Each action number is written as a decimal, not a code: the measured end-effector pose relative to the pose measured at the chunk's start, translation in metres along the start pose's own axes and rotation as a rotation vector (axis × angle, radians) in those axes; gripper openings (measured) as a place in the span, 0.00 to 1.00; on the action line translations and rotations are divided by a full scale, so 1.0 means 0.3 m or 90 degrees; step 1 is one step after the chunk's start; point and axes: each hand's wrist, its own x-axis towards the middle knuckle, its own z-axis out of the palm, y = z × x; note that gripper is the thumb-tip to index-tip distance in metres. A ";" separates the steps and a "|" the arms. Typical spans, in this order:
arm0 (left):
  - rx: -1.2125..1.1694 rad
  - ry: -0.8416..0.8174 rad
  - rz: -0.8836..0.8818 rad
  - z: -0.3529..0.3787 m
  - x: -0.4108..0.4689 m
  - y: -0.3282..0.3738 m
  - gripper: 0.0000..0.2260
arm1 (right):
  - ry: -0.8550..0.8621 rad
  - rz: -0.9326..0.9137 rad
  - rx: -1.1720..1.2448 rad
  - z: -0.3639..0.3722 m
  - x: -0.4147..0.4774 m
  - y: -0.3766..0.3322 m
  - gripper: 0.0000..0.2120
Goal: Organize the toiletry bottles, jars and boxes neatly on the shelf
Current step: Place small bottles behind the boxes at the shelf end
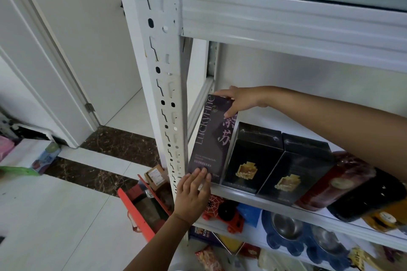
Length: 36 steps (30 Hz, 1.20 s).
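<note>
Both hands square up the tall purple box at the shelf's left end.

The right hand [239, 101] clasps the top of the purple box [212, 138], thumb on the front, fingers over the top edge; judging by the lean, it's steadying the box upright. Below it, the left hand [192, 193] lies flat and open, fingertips pressed on the box's lower front, likely nudging the base back onto the shelf [242, 197]. The box stands tight between the post [165, 94] and the first of two black boxes [253, 158], just right of the upper hand. Further right, dark bottles [352, 191] lie tipped, unsorted.
</note>
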 end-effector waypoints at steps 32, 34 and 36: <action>-0.003 -0.429 -0.051 -0.092 -0.093 0.035 0.33 | -0.021 -0.190 -0.182 0.064 -0.193 -0.107 0.35; -0.013 -0.468 -0.067 -0.097 -0.077 0.038 0.41 | -0.013 -0.181 -0.180 0.066 -0.199 -0.106 0.35; -0.011 -0.490 -0.075 -0.104 -0.067 0.044 0.43 | -0.003 -0.179 -0.172 0.068 -0.205 -0.102 0.34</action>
